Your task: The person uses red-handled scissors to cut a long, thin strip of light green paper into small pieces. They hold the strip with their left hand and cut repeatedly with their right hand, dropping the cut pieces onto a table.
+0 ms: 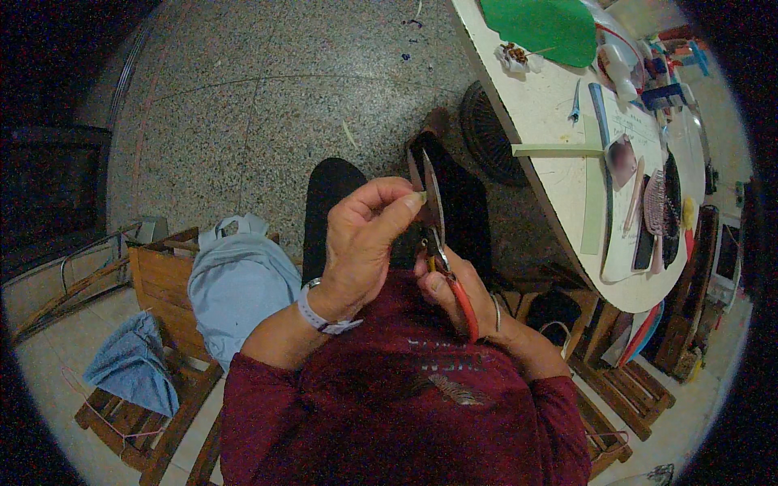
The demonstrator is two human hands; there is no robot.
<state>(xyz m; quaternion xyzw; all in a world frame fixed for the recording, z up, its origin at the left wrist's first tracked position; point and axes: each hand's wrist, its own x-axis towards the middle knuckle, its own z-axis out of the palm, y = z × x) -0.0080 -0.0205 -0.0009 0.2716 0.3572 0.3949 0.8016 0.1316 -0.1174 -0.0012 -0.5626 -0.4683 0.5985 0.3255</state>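
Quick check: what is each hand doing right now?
Left hand: closed, pinching a thin dark flat piece.
Right hand: closed on red-handled pliers.

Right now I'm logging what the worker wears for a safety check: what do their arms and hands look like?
Both hands are bare, no gloves. The left hand has a pale lilac strap at the wrist, like a watch band. The right hand has a thin bangle at the wrist. Dark maroon sleeves are pushed up the forearms.
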